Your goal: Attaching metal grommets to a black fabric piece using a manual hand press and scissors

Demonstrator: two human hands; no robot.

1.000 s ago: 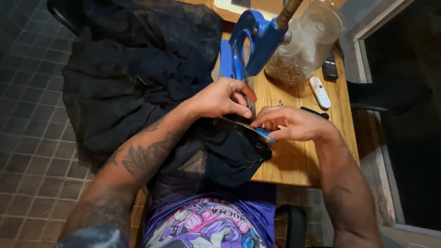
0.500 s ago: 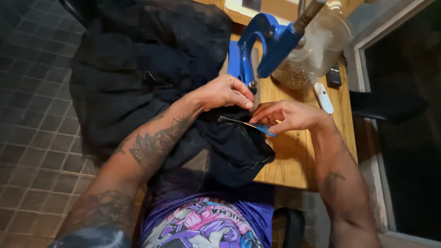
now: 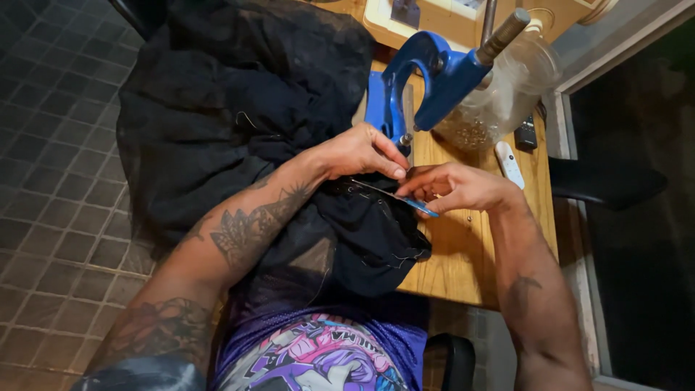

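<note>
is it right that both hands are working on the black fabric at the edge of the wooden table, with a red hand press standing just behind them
Not quite: the hand press is blue, not red, as the head view shows. The rest holds: the left hand and right hand are on the black fabric at the edge of the wooden table, with the press just behind them.

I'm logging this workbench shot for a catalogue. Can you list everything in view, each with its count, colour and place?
Black fabric: one heap, black, draped over the table's left side and the lap.
Hand press: one, blue, upright behind the hands.
Jar: one, clear, small pieces inside, right of the press.
Remote: one, white, right table edge.
Small dark device: one, beside the jar.
Thin tool: one, metal with blue end, across the fabric.
Table: one, wooden.
Floor tiles: dark, left.
Left hand: pinching the fabric.
Right hand: gripping the tool.
</note>
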